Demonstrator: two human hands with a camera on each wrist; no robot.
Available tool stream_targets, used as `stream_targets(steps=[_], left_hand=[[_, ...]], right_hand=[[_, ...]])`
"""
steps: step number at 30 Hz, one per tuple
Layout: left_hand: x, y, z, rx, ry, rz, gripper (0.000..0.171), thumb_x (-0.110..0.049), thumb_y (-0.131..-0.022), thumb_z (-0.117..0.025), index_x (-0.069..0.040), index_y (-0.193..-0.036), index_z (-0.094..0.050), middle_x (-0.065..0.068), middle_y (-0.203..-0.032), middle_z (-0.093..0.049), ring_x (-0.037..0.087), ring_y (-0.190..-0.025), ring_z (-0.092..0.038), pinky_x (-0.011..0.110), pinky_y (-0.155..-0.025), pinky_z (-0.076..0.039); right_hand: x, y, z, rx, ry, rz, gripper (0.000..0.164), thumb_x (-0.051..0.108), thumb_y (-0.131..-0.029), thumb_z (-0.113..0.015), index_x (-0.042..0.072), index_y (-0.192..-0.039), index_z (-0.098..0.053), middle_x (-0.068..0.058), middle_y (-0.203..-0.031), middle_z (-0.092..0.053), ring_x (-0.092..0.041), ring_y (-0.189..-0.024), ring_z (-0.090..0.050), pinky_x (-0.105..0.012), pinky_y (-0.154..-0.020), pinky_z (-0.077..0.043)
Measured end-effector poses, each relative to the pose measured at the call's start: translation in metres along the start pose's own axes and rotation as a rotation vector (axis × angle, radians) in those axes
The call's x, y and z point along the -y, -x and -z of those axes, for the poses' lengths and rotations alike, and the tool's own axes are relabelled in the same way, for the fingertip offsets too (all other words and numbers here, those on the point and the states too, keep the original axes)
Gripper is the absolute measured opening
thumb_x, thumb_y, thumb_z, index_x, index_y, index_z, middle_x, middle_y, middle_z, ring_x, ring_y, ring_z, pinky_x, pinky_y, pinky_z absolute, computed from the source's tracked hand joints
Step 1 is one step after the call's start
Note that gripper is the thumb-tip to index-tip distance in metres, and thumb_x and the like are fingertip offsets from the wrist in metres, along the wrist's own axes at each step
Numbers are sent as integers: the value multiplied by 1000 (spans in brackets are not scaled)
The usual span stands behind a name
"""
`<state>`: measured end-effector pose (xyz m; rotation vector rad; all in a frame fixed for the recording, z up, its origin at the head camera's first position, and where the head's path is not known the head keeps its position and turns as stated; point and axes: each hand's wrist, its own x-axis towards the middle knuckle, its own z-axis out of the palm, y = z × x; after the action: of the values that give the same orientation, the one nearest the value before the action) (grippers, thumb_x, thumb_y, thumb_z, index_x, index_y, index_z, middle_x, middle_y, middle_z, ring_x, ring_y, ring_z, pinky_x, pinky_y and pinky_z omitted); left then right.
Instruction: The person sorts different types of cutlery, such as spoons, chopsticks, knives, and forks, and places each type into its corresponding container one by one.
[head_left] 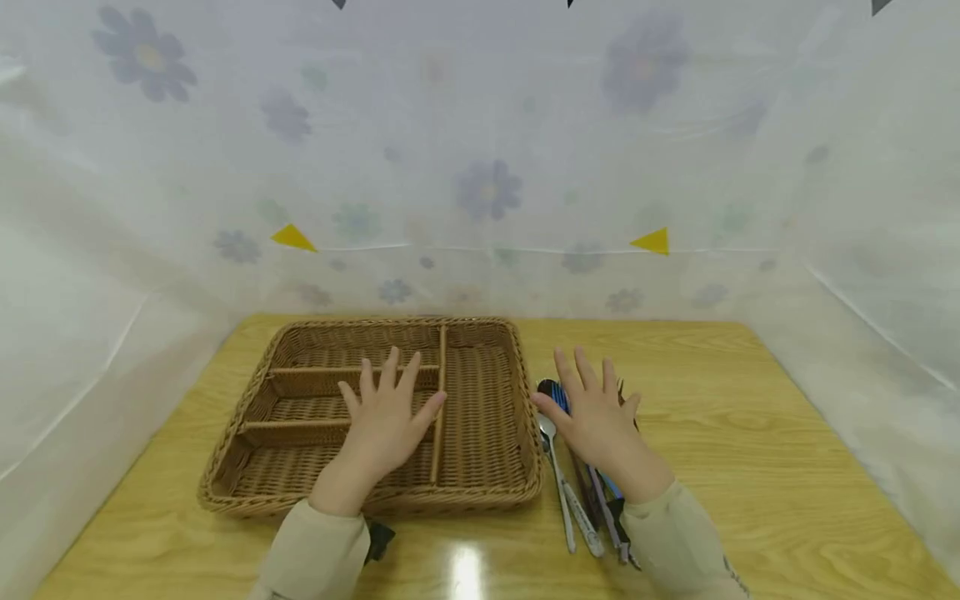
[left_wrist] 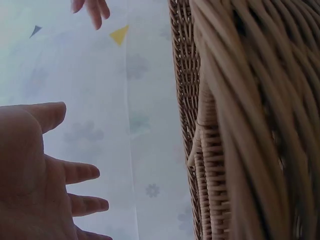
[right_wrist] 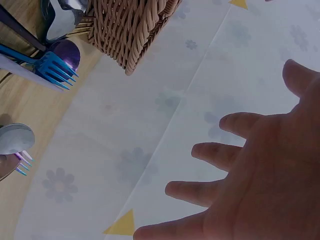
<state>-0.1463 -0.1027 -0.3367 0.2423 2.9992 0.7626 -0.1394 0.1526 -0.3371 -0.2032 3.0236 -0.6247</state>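
A brown wicker tray [head_left: 487, 497] with several compartments lies on the table at left centre. My left hand [head_left: 384, 427] is held above it, fingers spread, holding nothing. The tray's woven side [left_wrist: 250, 100] fills the right of the left wrist view. To the tray's right lies a loose pile of cutlery, with spoons [head_left: 549, 427] and a blue fork [right_wrist: 52, 67] among it. Over that pile my right hand [head_left: 598, 423] is spread and holds nothing; it hides part of the cutlery. Another spoon [right_wrist: 16, 139] appears at the left edge of the right wrist view.
The wooden table [head_left: 780, 467] extends to the right of the cutlery. A pale flowered curtain [head_left: 480, 125] encloses the back and both sides. A small black object [head_left: 379, 540] sits near the left sleeve, partly hidden. Yellow triangles [head_left: 651, 242] mark the curtain.
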Motion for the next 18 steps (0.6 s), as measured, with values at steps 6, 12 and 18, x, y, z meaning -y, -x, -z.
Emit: stream_targets(steps=[6, 12, 18], left_hand=[[-5, 0, 1, 15, -9, -8, 69, -52, -96, -39, -15, -151, -19, 19, -156, -7, 51, -140, 6, 74, -101, 10], [-7, 2, 0, 20, -48, -1, 65, -51, -96, -42, -11, -147, -31, 21, -152, -22, 50, -139, -8, 75, -101, 6], [-6, 8, 1, -5, -72, 14, 53, -43, -95, -49, -7, -134, -49, 20, -138, -46, 45, -132, -33, 72, -105, -4]], right_hand=[[-5, 6, 1, -28, 6, 5, 74, 58, -95, -35, 16, -152, -13, -20, -156, -11, -54, -138, -2, -82, -93, -4], [-10, 3, 5, -77, 54, 36, 67, 50, -96, -41, 8, -147, -30, -24, -149, -29, -51, -135, -23, -74, -100, -19], [-16, -6, 12, -99, 109, 63, 41, 29, -94, -56, 0, -123, -59, -21, -120, -61, -37, -104, -59, -48, -82, -51]])
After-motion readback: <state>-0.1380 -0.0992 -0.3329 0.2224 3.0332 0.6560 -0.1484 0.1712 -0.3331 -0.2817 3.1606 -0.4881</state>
